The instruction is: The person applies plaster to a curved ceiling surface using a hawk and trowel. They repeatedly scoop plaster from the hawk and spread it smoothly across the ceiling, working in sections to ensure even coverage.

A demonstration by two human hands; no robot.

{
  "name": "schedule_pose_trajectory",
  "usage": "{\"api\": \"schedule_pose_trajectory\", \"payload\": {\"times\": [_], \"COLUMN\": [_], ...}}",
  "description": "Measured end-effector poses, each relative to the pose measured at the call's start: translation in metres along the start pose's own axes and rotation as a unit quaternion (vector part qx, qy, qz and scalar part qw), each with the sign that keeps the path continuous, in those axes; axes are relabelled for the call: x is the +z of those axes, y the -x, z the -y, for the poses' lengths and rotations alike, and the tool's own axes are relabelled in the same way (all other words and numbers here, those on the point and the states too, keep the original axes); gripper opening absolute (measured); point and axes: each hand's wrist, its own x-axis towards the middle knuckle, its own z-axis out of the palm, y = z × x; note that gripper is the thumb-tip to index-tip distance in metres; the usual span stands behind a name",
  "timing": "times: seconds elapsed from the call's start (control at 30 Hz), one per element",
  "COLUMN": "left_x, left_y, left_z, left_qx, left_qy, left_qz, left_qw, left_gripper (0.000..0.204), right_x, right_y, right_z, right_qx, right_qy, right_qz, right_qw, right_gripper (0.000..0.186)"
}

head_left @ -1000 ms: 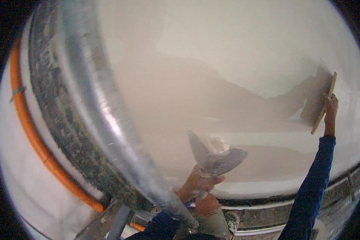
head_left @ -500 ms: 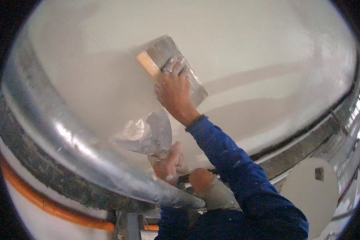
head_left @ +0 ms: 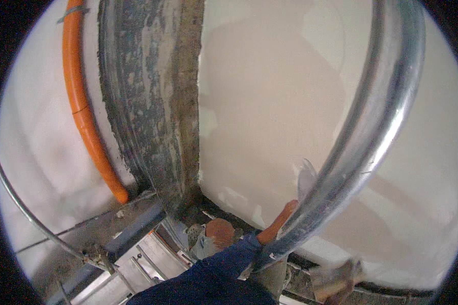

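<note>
Behind a shiny metal pipe, my left hand reaches up toward a plastered wall from a dark blue sleeve. It grips a wide putty knife; its whitish blade shows beside the pipe, while the handle and fingers are mostly hidden. Low on the right, my right hand is blurred by motion. It is closed on a rectangular plastering trowel with a pale wooden edge, held below the wall surface. Damp beige patches of plaster cover much of the wall.
The curved metal pipe crosses in front of the wall. At left run a rough dark strip, an orange tube and a thin grey pipe. Metal ladder-like rails lie below. A rounded reddish-brown shape is near my sleeve.
My view has swung left, bringing the pipe across the wall. My right hand and the trowel have come down off the wall to the lower right. The putty knife is now mostly behind the pipe.
</note>
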Motion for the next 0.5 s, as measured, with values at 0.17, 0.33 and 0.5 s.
{"api": "schedule_pose_trajectory", "payload": {"times": [0.17, 0.33, 0.5], "left_x": [0.0, 0.009, 0.008], "left_y": [0.008, 0.011, 0.027], "left_z": [0.0, 0.003, 0.01], "left_qx": [0.002, 0.01, -0.006], "left_qy": [-0.024, -0.013, -0.022], "left_qz": [-0.006, 0.019, 0.035], "left_qw": [1.0, 1.0, 0.999], "left_gripper": [0.055, 0.055, 0.055], "right_x": [0.064, 0.102, 0.097], "right_y": [0.036, 0.05, 0.064], "right_z": [-0.028, -0.023, -0.029], "right_qx": [0.046, 0.038, 0.042], "right_qy": [-0.009, 0.016, 0.017], "right_qz": [0.078, 0.131, 0.115], "right_qw": [0.996, 0.991, 0.992], "right_gripper": [0.045, 0.044, 0.043]}}
